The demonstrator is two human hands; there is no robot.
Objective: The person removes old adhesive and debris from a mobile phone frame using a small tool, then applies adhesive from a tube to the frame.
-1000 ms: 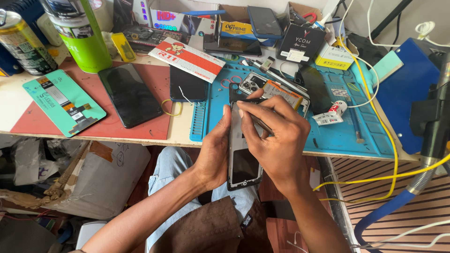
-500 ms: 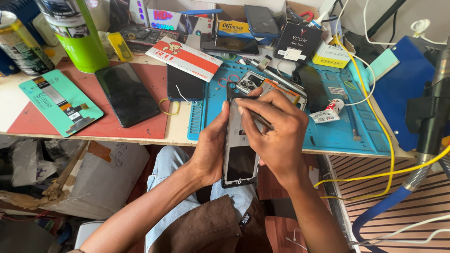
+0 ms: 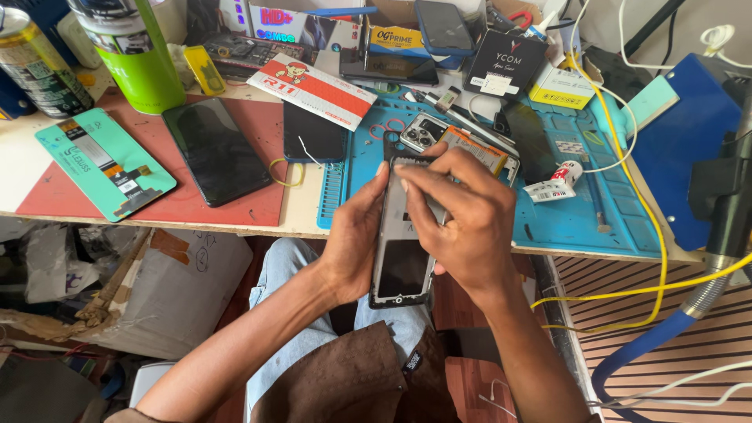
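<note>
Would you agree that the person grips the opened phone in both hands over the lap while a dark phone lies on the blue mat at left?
Not quite: in the head view the dark phone lies on the red mat, not blue. Both hands, left and right, do grip the opened phone.

The phone frame (image 3: pixel 403 254) is grey and black, the work mat (image 3: pixel 564 219) under it blue, the mat (image 3: pixel 258 205) to its left red, bearing a black screen panel (image 3: pixel 215 150) and a mint-green panel (image 3: pixel 104 163), beside a lime-green bottle (image 3: pixel 139 59), near a yellow cable (image 3: pixel 627 188).
</note>
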